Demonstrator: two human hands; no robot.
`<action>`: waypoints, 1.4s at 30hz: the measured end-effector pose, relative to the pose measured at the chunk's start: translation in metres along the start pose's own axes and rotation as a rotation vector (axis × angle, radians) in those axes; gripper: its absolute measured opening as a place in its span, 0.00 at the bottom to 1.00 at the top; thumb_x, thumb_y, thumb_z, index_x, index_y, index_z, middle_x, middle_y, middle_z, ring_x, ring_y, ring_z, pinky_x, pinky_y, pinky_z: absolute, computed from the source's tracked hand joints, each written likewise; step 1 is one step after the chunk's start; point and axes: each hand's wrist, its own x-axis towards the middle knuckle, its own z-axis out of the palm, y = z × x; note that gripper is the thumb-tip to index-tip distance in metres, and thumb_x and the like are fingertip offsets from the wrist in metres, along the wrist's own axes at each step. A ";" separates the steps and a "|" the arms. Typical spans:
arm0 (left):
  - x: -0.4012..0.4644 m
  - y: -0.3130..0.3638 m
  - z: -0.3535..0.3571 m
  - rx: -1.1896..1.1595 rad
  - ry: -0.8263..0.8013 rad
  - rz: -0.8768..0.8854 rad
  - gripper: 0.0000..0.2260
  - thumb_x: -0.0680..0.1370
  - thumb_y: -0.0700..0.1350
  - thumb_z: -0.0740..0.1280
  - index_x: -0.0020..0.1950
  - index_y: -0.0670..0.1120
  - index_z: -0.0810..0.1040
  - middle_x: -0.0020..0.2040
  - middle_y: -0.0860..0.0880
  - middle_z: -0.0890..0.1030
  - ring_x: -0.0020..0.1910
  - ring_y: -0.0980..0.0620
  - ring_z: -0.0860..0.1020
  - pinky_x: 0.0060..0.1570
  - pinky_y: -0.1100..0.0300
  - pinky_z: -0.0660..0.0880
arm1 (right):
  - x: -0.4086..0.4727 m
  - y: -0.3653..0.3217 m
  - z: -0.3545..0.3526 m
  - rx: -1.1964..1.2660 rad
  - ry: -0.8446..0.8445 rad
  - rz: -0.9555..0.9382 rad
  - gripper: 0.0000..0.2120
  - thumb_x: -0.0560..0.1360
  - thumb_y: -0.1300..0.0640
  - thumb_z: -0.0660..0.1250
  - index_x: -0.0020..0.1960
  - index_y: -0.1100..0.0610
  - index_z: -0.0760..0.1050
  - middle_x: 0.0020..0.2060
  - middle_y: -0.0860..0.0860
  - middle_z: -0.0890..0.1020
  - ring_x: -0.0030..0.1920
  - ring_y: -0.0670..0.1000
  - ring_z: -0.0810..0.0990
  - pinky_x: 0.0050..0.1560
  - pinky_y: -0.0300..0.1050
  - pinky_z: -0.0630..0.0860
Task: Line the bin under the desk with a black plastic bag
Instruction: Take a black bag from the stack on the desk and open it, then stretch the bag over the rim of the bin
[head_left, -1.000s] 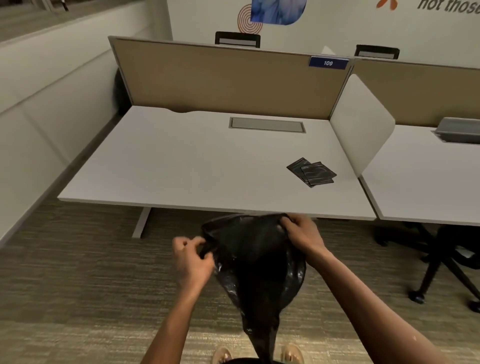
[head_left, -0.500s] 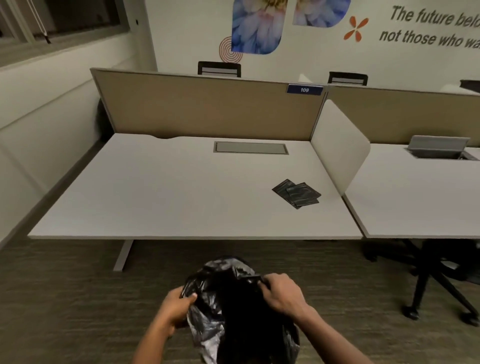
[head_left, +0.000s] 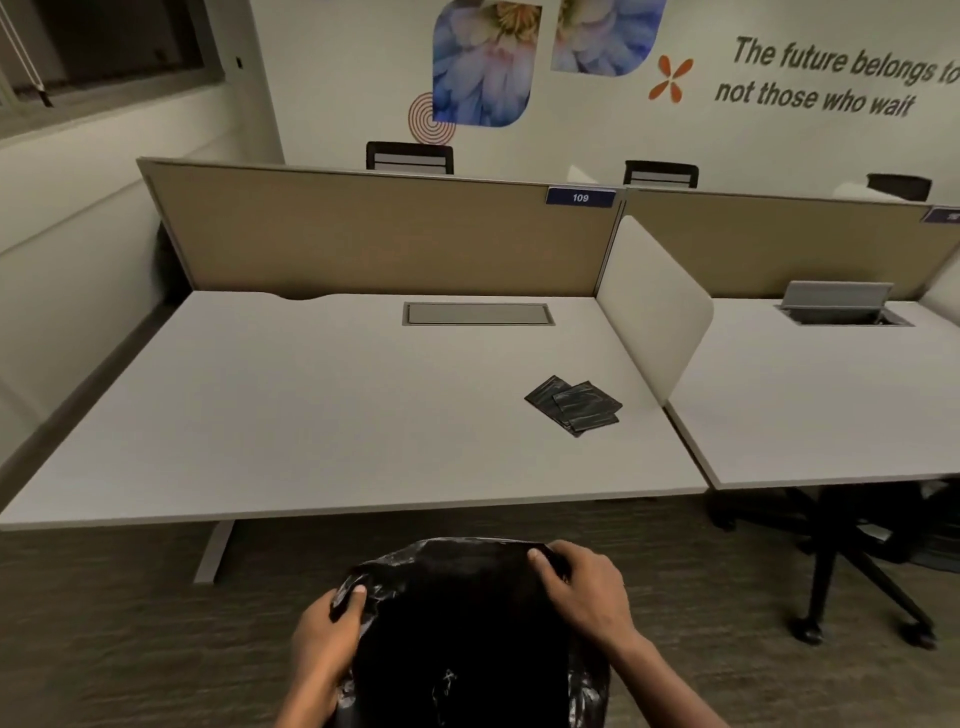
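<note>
I hold a black plastic bag (head_left: 457, 623) open in front of me, low in the view, over the carpet before the white desk (head_left: 322, 415). My left hand (head_left: 327, 639) grips the bag's left rim. My right hand (head_left: 587, 587) grips the right rim, so the mouth is stretched between them. The bag's lower part runs out of the frame. No bin is visible; the space under the desk is mostly hidden by the desktop.
Folded black bags (head_left: 574, 405) lie on the desk near its right side. A white divider (head_left: 654, 306) separates a second desk (head_left: 831, 405). An office chair base (head_left: 852, 587) stands on the right. A desk leg (head_left: 215, 551) is at left.
The camera has tilted up, so the desk and my hands sit lower in the view. My hands have pulled the bag's mouth wider apart.
</note>
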 end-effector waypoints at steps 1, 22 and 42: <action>0.000 -0.001 0.001 -0.009 -0.007 -0.002 0.15 0.84 0.50 0.64 0.64 0.43 0.81 0.56 0.42 0.83 0.58 0.40 0.79 0.65 0.44 0.74 | 0.000 -0.001 -0.003 0.020 -0.075 0.008 0.14 0.70 0.29 0.64 0.44 0.38 0.76 0.35 0.37 0.82 0.36 0.35 0.79 0.38 0.35 0.73; 0.018 -0.003 0.013 0.008 0.103 0.402 0.07 0.82 0.46 0.68 0.44 0.54 0.82 0.38 0.55 0.84 0.43 0.55 0.82 0.42 0.58 0.75 | -0.005 0.003 0.013 0.371 -0.007 0.072 0.27 0.69 0.69 0.65 0.59 0.42 0.76 0.37 0.43 0.86 0.30 0.43 0.78 0.32 0.35 0.73; 0.093 -0.047 0.083 -0.497 0.076 -0.234 0.09 0.85 0.43 0.62 0.58 0.46 0.82 0.52 0.44 0.86 0.49 0.48 0.84 0.44 0.55 0.77 | 0.091 0.063 0.106 1.040 -0.012 1.116 0.12 0.78 0.66 0.66 0.54 0.52 0.83 0.44 0.56 0.85 0.41 0.57 0.83 0.42 0.52 0.81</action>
